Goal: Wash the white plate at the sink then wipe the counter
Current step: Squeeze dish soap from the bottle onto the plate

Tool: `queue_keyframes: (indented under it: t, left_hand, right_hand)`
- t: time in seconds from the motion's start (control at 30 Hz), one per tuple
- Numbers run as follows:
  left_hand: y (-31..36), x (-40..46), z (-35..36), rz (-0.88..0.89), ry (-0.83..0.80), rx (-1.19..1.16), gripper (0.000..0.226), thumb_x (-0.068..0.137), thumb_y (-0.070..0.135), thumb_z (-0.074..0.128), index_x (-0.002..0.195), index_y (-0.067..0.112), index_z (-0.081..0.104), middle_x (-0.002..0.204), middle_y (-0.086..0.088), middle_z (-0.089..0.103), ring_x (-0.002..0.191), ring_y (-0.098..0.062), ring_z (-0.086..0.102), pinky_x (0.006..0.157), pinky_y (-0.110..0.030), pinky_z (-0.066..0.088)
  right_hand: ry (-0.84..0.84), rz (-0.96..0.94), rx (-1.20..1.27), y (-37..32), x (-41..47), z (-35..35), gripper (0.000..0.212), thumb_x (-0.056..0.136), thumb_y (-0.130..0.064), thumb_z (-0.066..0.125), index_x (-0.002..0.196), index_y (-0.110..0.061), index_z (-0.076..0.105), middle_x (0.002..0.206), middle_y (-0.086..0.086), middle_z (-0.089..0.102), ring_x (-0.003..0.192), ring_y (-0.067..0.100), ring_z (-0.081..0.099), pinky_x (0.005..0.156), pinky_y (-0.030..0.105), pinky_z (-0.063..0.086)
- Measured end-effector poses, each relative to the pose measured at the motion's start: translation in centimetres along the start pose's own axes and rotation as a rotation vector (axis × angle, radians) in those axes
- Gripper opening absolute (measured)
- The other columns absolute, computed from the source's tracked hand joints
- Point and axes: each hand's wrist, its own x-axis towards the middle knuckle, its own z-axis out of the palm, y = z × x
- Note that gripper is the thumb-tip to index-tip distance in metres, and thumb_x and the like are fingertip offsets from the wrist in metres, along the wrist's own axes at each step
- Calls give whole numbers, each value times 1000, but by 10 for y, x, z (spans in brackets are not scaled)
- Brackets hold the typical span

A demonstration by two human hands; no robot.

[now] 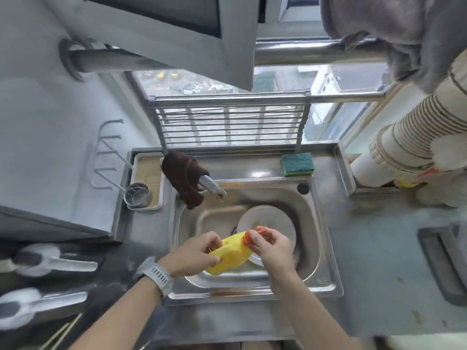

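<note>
A white plate (270,219) lies in the steel sink (316,248), partly hidden by my hands. Above it I hold a yellow detergent bottle (231,253) tilted on its side. My left hand (197,251), with a grey watch on the wrist, grips the bottle's body. My right hand (271,245) pinches the orange cap (250,236) at the bottle's neck. A green and yellow sponge (297,164) rests on the sink's back ledge.
A brown cloth (185,178) hangs over the tap (212,186). A metal cup (137,195) stands on a small tray at the left. A wire rack (230,122) stands behind the sink. Stacked paper cups (414,137) lie at the right. Grey counter (379,261) surrounds the sink.
</note>
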Motion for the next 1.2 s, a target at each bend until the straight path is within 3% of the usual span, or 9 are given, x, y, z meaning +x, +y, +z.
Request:
queue_keyframes:
  t: [0.17, 0.3, 0.43, 0.5, 0.63, 0.8, 1.07, 1.2]
  left_hand:
    - [-31, 8, 12, -37, -25, 60, 21, 87, 17, 66, 105, 24, 60, 98, 5, 66, 88, -15, 61, 83, -32, 52]
    - [-43, 16, 26, -41, -38, 72, 26, 90, 13, 62, 115, 19, 59, 96, 2, 61, 80, -13, 56, 72, -26, 49]
    - [-47, 23, 32, -21, 12, 75, 33, 93, 24, 64, 125, 18, 57, 96, -7, 68, 77, -16, 59, 77, -32, 52]
    - [-48, 26, 34, -1, 40, 95, 40, 95, 30, 63, 133, 21, 53, 101, -11, 70, 82, -18, 61, 83, -34, 52]
    - [-47, 34, 34, 46, 65, 167, 52, 98, 32, 60, 148, 24, 48, 112, -2, 65, 93, -14, 59, 87, -23, 46]
    - [-49, 37, 29, 45, 66, 150, 52, 99, 32, 60, 149, 25, 49, 111, -1, 65, 102, -18, 66, 92, -27, 51]
    - [-48, 39, 26, 32, 37, 153, 53, 100, 33, 59, 151, 27, 47, 105, 0, 63, 92, -16, 62, 92, -31, 54]
    - [-47, 41, 27, 26, 33, 138, 53, 100, 32, 59, 151, 26, 48, 105, 0, 64, 91, -15, 61, 93, -32, 53]
  right_hand:
    - [50, 119, 147, 48, 5, 15, 7, 87, 2, 72, 93, 6, 70, 91, 18, 69, 84, 23, 68, 77, 27, 60]
    - [45, 184, 298, 72, 6, 16, 22, 90, 1, 69, 107, 15, 68, 102, 22, 70, 91, 23, 67, 72, 20, 60]
    - [81, 164, 333, 76, 8, 18, 32, 88, -4, 74, 117, 3, 63, 113, 20, 69, 96, 25, 69, 73, 21, 60]
    - [73, 162, 320, 76, 10, 19, 33, 89, -7, 74, 119, 0, 62, 113, 17, 69, 97, 24, 70, 77, 22, 60]
    - [57, 155, 242, 78, 14, 24, 21, 90, -15, 73, 106, -1, 72, 108, 16, 75, 92, 17, 71, 82, 23, 59]
    - [93, 136, 217, 81, 21, 33, 34, 88, -19, 76, 114, 3, 73, 104, 10, 77, 95, 15, 72, 90, 28, 56]
    - [110, 130, 169, 84, 27, 31, 34, 82, -22, 82, 108, -1, 76, 89, -2, 80, 87, 11, 75, 87, 29, 59]
    - [115, 115, 130, 88, 29, 31, 13, 81, -25, 83, 91, -16, 79, 84, -9, 79, 84, 9, 75, 88, 33, 60]
